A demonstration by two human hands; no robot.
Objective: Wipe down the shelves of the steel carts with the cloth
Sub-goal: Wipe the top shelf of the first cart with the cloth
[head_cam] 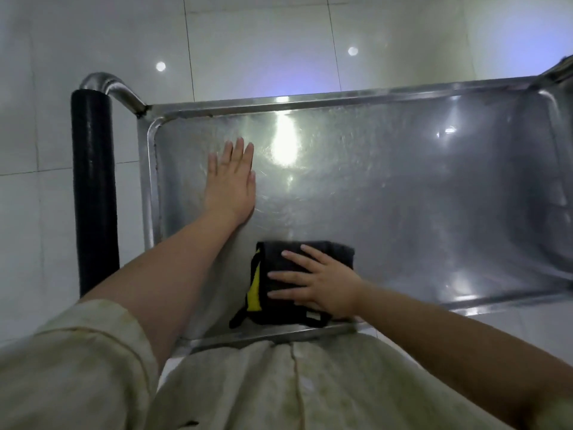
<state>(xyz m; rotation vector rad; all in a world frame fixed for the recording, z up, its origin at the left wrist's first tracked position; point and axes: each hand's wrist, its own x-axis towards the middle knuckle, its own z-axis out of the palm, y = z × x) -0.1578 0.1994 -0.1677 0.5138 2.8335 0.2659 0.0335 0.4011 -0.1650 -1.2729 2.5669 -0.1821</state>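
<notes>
Cloth point(297, 283), dark and folded with a yellow patch, lies on the steel cart's top shelf point(403, 193) near its front rim, under the right hand point(322, 287), whose spread fingers press flat on it. The left hand point(231, 184) rests flat on bare steel, fingers straight and together, apart from the cloth.

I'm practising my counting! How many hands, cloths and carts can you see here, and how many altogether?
Hands: 2 (left hand, right hand)
Cloth: 1
Cart: 1
Total: 4
</notes>
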